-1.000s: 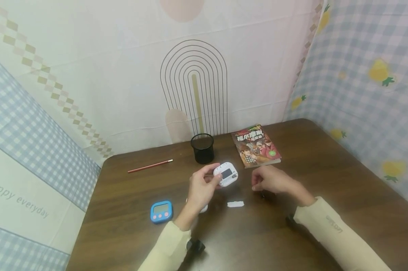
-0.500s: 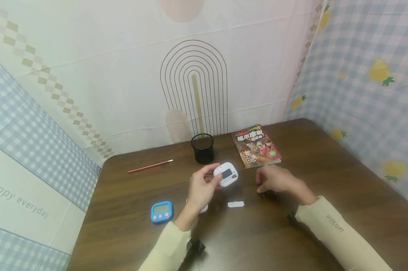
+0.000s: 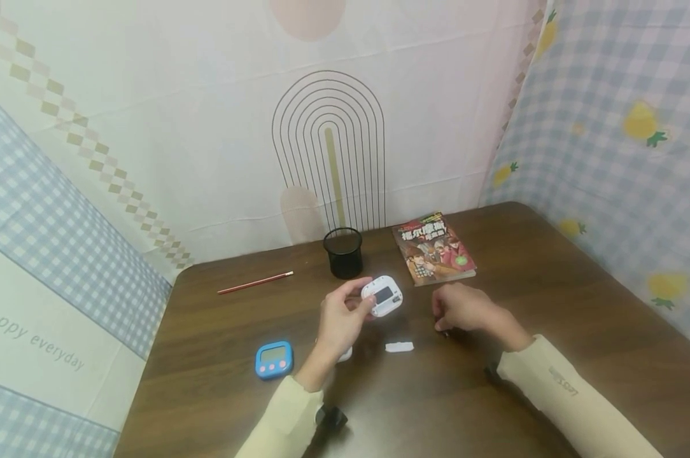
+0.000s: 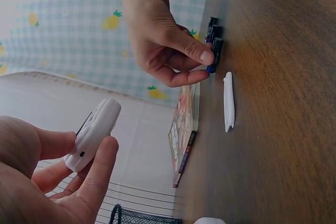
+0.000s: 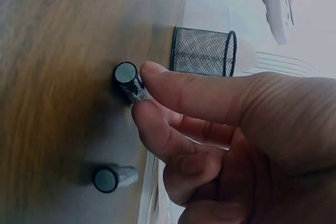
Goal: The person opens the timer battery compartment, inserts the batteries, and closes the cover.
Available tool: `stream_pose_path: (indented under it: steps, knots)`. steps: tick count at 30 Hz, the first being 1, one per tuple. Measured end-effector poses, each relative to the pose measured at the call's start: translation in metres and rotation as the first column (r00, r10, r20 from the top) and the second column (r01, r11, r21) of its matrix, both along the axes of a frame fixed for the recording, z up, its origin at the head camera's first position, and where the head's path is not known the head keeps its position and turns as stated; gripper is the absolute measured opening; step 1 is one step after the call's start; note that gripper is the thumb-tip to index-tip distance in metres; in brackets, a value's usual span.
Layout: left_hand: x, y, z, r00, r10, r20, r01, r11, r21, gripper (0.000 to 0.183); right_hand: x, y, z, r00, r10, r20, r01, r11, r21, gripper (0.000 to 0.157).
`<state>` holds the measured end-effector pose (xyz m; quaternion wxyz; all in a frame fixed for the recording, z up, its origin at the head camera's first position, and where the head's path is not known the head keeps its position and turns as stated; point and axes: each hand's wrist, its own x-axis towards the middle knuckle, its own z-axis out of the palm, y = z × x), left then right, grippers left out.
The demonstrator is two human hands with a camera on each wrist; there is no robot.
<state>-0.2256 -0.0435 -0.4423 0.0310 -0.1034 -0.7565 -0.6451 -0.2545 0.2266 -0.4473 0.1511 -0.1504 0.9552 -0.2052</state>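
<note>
My left hand (image 3: 339,321) holds a white kitchen timer (image 3: 388,310) above the table, its back with a dark rectangle and an open battery slot facing the head camera. Lower and to the right, my right hand (image 3: 464,308) pinches a small black battery (image 5: 134,86) between thumb and fingertips, close over the tabletop. Another battery (image 5: 116,178) lies beside it in the right wrist view. Between the hands lies a white strip-shaped battery cover (image 3: 399,346). A white rounded object (image 3: 345,355) is mostly hidden under my left wrist.
A blue timer (image 3: 274,360) lies left of my left forearm. Toward the back of the table (image 3: 207,356) are a red pencil (image 3: 253,283), a black mesh pen holder (image 3: 345,257) and a comic-style book (image 3: 435,250). Patterned cloth hangs behind and at both sides.
My right hand has shifted slightly right and down among the batteries, its fingertips closer to the table. The left hand keeps the white timer almost still.
</note>
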Motion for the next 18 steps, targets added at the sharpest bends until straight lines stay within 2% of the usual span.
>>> stream_pose_path:
  steps: [9,18]
  knots:
    - [-0.0004,-0.0005,-0.0013,1.0,0.009,0.004,-0.009,1.0,-0.01,0.034,0.002,-0.0051,-0.0061,1.0,0.002,0.004,-0.002,1.0,-0.017,0.025]
    - [0.0004,0.0001,-0.0013,1.0,-0.003,-0.015,0.003,1.0,0.002,0.034,0.0025,-0.0068,-0.0094,0.998,0.042,-0.044,-0.045,0.997,-0.066,0.025]
